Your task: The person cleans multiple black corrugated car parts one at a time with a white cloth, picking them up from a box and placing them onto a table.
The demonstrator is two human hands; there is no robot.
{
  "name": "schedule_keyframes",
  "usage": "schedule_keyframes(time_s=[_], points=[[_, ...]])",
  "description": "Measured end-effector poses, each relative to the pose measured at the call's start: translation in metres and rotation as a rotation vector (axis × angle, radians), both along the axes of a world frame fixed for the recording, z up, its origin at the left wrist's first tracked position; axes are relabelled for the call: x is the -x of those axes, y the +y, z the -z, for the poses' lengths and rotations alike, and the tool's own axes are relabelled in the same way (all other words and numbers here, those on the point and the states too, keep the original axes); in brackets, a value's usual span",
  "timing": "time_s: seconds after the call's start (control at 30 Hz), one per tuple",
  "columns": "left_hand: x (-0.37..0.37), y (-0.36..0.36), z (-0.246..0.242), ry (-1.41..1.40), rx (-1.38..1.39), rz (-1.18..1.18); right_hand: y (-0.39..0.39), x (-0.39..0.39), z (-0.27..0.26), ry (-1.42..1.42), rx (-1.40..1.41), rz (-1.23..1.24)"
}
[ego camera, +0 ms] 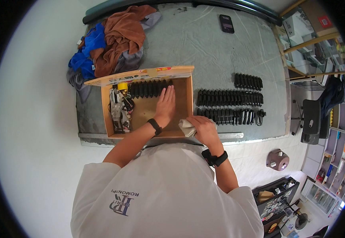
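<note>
My left hand [166, 104] reaches into an open cardboard box [192, 98], fingers extended against the right end of a row of black plastic parts [147, 89] along the box's far side. Whether it grips one cannot be told. Small mixed parts and plastic bags [117, 110] fill the box's left side, by a yellow round item [122, 86]. My right hand [203, 128] is closed on a pale cloth [187, 127] at the box's near right corner. Right of the box, similar black parts stand in three rows: a short far row [248, 81], a middle row [230, 98] and a near row [229, 116].
Brown, blue and grey cloths [125, 32] lie heaped beyond the box at the left. A phone [227, 23] rests on the grey-green covered table [190, 44]. A steel ruler [230, 135] lies along the near edge. Dark rolls border the far edge; glass shelving stands at the right.
</note>
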State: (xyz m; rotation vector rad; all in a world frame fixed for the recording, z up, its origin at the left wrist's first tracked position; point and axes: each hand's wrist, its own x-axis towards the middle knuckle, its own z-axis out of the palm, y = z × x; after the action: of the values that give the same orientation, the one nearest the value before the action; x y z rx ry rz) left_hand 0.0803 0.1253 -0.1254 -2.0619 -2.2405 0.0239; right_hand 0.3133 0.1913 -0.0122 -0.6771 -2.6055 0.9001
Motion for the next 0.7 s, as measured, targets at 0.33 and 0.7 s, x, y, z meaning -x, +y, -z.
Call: schedule_keyframes(time_s=[0.33,0.7], points=[[-0.017,0.013,0.004,0.021,0.063,-0.098,0.002,0.0,0.002,-0.003,-0.02,-0.019],[-0.019,0.012,0.014,-0.068,-0.032,-0.15,-0.001,0.0,-0.005,-0.041,-0.055,-0.048]])
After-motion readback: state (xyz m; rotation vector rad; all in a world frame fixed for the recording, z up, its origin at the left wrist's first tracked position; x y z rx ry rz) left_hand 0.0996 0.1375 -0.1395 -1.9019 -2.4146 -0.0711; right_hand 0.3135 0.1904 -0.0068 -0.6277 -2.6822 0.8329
